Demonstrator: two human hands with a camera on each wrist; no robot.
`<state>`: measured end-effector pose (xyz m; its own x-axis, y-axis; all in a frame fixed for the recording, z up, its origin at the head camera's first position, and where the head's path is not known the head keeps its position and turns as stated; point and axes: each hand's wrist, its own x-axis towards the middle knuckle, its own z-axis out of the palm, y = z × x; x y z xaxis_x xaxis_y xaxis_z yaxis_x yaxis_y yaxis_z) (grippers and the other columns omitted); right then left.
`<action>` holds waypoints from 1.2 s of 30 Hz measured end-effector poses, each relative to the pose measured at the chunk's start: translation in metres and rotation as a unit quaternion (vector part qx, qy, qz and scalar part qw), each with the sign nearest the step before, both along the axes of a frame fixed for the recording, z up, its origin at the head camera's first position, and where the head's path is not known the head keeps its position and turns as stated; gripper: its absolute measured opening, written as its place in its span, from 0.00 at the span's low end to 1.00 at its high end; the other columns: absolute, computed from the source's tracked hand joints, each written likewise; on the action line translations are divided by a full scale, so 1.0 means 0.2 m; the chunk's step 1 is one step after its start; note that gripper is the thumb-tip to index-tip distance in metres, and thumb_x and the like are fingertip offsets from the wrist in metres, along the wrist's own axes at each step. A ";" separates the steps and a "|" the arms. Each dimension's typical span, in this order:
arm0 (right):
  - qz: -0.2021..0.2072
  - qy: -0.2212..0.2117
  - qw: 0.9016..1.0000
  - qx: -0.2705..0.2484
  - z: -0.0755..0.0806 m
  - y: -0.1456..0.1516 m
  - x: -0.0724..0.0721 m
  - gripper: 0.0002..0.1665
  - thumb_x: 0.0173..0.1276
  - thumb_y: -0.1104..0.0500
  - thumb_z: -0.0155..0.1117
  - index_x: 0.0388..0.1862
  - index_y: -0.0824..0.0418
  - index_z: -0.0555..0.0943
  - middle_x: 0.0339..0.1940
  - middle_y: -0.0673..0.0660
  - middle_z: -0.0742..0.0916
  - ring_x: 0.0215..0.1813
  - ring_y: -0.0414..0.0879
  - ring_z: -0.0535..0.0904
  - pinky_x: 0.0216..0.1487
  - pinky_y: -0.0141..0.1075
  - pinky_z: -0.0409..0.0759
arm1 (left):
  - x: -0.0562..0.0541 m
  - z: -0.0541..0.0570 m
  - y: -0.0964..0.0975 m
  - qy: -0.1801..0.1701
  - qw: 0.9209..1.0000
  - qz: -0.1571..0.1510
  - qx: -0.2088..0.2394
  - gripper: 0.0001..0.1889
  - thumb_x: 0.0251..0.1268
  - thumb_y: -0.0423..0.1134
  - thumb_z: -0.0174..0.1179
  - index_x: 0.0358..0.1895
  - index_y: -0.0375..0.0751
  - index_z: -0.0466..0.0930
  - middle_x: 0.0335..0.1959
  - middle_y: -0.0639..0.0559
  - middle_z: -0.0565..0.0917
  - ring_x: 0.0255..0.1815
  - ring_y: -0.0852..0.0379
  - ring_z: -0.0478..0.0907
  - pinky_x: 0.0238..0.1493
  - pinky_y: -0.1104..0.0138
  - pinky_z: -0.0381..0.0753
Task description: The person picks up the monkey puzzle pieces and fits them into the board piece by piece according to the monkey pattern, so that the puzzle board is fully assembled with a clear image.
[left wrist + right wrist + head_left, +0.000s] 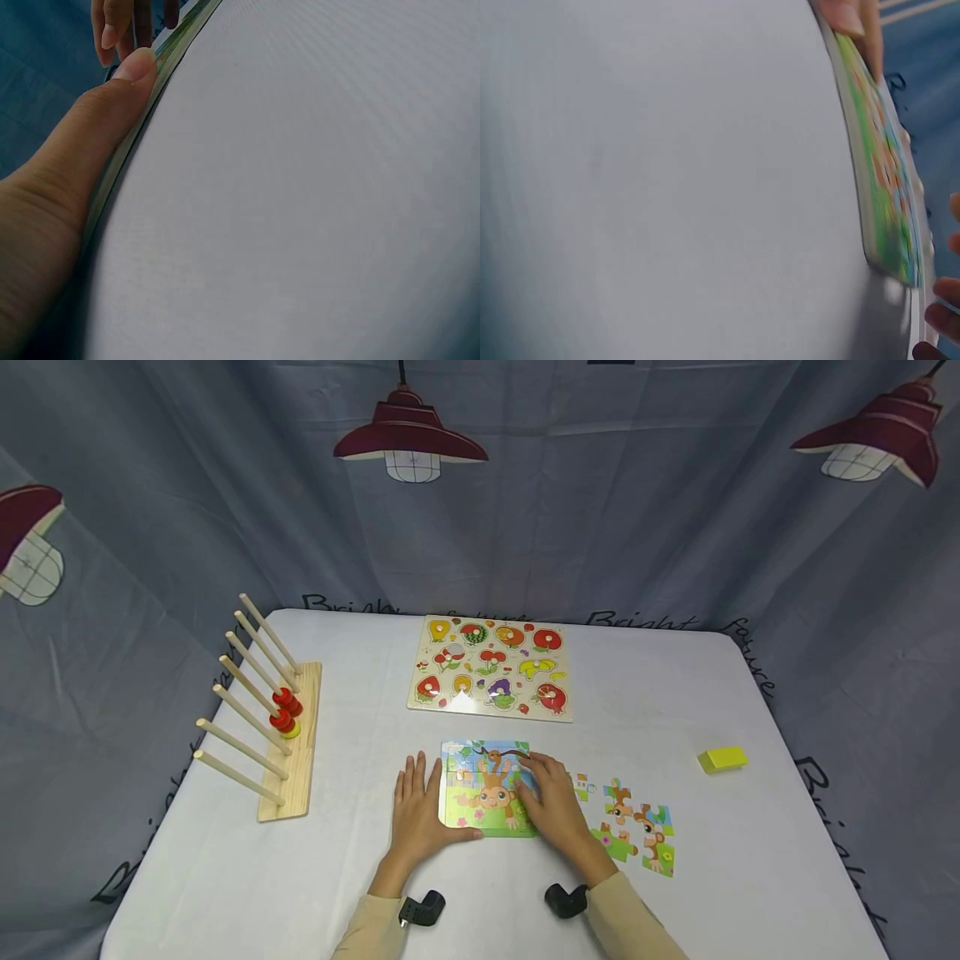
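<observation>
A small jigsaw puzzle point(480, 810) with a monkey picture lies flat in front of me, its thin board seen edge-on in the right wrist view. My left hand point(421, 814) rests beside its left side with straight fingers, and the thumb point(112, 105) lies along the near edge. Over the right part of the picture is my right hand point(557, 806), fingers slightly bent and thumb apart, covering some of the puzzle. Its fingertips point(946, 319) show at the edge of the right wrist view. Several loose puzzle pieces point(660, 853) lie right of that hand.
A wooden fruit board point(491, 714) lies behind the puzzle. On the left stands a peg rack point(311, 735) with red rings point(283, 720) and a yellow ring point(294, 732). A yellow block point(723, 759) is on the right. All stand on the white table point(750, 877).
</observation>
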<state>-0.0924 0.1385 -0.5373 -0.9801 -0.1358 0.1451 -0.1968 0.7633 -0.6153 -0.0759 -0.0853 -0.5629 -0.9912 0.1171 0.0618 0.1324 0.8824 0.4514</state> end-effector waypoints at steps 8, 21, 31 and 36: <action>-0.077 0.004 0.997 -0.026 -0.01 0.14 -0.01 0.14 0.63 0.54 0.59 0.44 0.60 0.80 0.44 0.56 0.81 0.49 0.50 0.74 0.51 0.46 0.71 | 0.00 0.00 0.00 -0.001 1.000 0.000 0.010 0.70 0.17 0.77 0.63 0.70 0.39 0.50 0.73 0.38 0.46 0.74 0.43 0.36 0.72 0.51 0.36; -0.172 -0.020 0.983 -0.057 -0.02 0.40 0.03 0.15 0.63 0.56 0.60 0.46 0.62 0.80 0.42 0.58 0.82 0.45 0.52 0.77 0.48 0.45 0.73 | 0.00 0.00 0.00 -0.001 1.000 0.001 0.006 0.70 0.17 0.77 0.63 0.70 0.39 0.50 0.73 0.38 0.46 0.74 0.43 0.36 0.72 0.51 0.37; -0.167 -0.046 0.984 -0.030 -0.01 0.45 0.03 0.16 0.62 0.57 0.60 0.47 0.62 0.79 0.42 0.59 0.82 0.45 0.52 0.77 0.47 0.43 0.73 | 0.00 0.00 0.00 0.002 1.000 0.001 0.007 0.69 0.17 0.77 0.63 0.70 0.39 0.51 0.73 0.37 0.46 0.74 0.42 0.36 0.72 0.51 0.37; -0.132 -0.064 0.989 -0.004 0.00 0.46 0.03 0.19 0.58 0.57 0.63 0.49 0.62 0.78 0.45 0.61 0.80 0.49 0.54 0.73 0.52 0.48 0.70 | 0.01 0.00 0.00 0.001 1.000 0.001 0.011 0.69 0.17 0.76 0.64 0.70 0.39 0.51 0.73 0.37 0.46 0.74 0.42 0.36 0.72 0.51 0.37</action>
<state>-0.0863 0.2300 -0.5373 -0.9917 0.1274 0.0170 0.0885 0.7726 -0.6287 -0.0747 -0.0850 -0.5619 -0.9912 0.1141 0.0671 0.1323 0.8725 0.4703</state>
